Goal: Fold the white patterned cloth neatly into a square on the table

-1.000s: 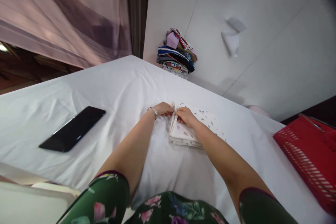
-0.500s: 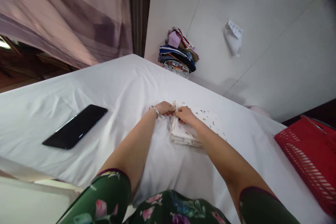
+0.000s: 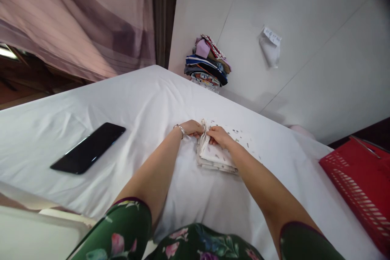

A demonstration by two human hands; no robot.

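A white cloth with small scattered prints lies folded in several layers on the white sheet. At the cloth's left edge, the fingers of my left hand are closed on the layers; a silvery bracelet circles that wrist. Just to the right, my right hand pinches the upper folds of the same cloth near that edge. My fingertips are close together, and the exact grip under them is partly hidden. The cloth's right part is partly covered by my right forearm.
A black glossy tablet-like slab lies on the sheet to the left. The red plastic basket is at the right edge. Beyond the sheet's far edge are a stack of folded clothes, a clear bag with a label and a pink curtain.
My right hand has shifted slightly right, widening the gap between my hands at the cloth's left edge. My left hand stays at the edge.
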